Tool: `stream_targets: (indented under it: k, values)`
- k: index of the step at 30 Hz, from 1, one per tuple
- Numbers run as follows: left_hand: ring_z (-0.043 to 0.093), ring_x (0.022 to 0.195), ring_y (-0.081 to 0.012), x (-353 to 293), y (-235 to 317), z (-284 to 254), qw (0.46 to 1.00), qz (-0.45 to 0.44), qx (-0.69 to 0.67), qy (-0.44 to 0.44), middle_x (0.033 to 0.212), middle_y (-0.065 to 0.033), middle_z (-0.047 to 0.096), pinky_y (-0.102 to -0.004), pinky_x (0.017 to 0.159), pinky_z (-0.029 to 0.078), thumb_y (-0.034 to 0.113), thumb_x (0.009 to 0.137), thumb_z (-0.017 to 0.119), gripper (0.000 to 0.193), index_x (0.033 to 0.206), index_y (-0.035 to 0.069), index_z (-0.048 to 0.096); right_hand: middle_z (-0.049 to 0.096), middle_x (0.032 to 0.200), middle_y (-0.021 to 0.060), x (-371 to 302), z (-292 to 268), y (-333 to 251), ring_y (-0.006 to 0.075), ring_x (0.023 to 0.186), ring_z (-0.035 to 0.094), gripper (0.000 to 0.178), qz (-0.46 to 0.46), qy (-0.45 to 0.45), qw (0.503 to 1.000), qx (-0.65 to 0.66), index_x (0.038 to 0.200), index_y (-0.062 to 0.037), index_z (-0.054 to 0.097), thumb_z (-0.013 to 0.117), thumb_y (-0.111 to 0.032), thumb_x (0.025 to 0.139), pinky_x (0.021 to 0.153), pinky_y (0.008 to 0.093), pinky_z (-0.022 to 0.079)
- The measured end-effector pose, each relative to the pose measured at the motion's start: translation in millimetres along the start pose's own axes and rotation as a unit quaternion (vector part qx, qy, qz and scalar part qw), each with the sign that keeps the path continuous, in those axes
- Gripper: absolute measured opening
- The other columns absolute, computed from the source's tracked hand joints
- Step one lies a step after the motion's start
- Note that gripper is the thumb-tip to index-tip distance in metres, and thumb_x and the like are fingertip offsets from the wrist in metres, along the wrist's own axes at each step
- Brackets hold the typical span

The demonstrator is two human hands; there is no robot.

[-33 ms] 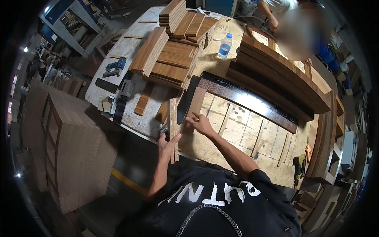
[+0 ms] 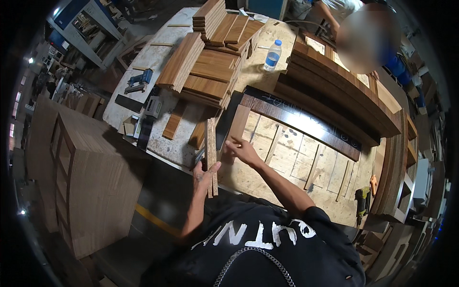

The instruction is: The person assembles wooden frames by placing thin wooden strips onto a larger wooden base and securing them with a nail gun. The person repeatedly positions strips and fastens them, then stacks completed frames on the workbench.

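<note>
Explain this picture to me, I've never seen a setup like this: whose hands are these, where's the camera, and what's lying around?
There's no robot here, just a person working bare-handed. The camera sits on their head and looks down; its very wide lens makes straight edges bend. So picture left is the person's left.

The left hand holds narrow wooden strips upright in the picture. The right hand is beside them, fingers bent; I can't tell whether it grips anything.

On the workbench are stacked brown boards, a water bottle, a blue power tool and a long, dark, shiny board.
</note>
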State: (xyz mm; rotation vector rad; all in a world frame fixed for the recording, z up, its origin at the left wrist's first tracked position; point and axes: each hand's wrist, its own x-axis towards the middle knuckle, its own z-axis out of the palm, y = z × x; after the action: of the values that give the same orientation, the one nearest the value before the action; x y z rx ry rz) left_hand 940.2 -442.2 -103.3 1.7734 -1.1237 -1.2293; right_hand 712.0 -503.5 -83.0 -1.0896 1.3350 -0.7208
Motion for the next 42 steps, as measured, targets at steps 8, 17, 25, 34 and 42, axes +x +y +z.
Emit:
stream_targets:
  k: [8,17,25,34,42]
  values:
    - [0.065,0.090,-0.0143,-35,56,47,0.967,-0.086,-0.128,-0.201,0.103,-0.0051,0.068,-0.0295,0.075,0.055,0.043,0.080,0.087,0.059,0.118,0.003,0.067,0.064,0.101,0.0044,-84,-27,1,0.0127,0.089,0.060,0.078,0.073,-0.005,0.972,0.224,0.162,-0.0142,0.032,0.074,-0.027,0.097,0.075,0.0275,0.050]
    - [0.059,0.081,-0.0089,-16,65,53,0.970,-0.047,-0.066,-0.230,0.092,0.0003,0.067,-0.0278,0.071,0.050,0.047,0.085,0.082,0.052,0.114,0.006,0.068,0.054,0.113,0.0360,-102,-82,102,0.0510,0.104,0.056,0.068,0.073,0.411,0.857,-0.302,0.137,0.0002,0.047,0.076,-0.032,0.085,0.090,0.0550,0.049]
    - [0.059,0.125,-0.0337,2,54,94,0.969,0.072,0.049,-0.230,0.132,-0.0286,0.062,-0.0411,0.106,0.046,0.056,0.078,0.084,0.096,0.140,-0.010,0.052,0.046,0.140,0.0422,-74,-105,110,0.0544,0.129,0.047,0.073,0.002,0.393,0.860,-0.325,0.143,-0.0004,0.052,0.071,-0.044,0.087,0.109,0.0551,0.041]
    - [0.068,0.100,-0.0188,-7,176,101,0.862,0.131,0.202,-0.445,0.103,-0.0140,0.075,-0.0304,0.087,0.053,0.038,0.089,0.078,0.041,0.109,0.003,0.074,0.069,0.108,0.0065,-164,-74,62,0.0132,0.081,0.063,0.051,0.013,0.222,0.920,0.324,0.144,-0.0071,0.048,0.063,-0.035,0.103,0.073,0.0274,0.053]
    - [0.055,0.125,-0.0451,248,238,-50,0.794,0.402,0.377,0.257,0.132,-0.0247,0.061,-0.0509,0.107,0.042,0.052,0.083,0.078,0.074,0.130,-0.003,0.061,0.055,0.125,0.0337,-231,-195,161,0.0478,0.109,0.054,0.069,0.202,0.542,0.741,-0.341,0.152,-0.0096,0.044,0.065,-0.043,0.095,0.094,0.0547,0.047]
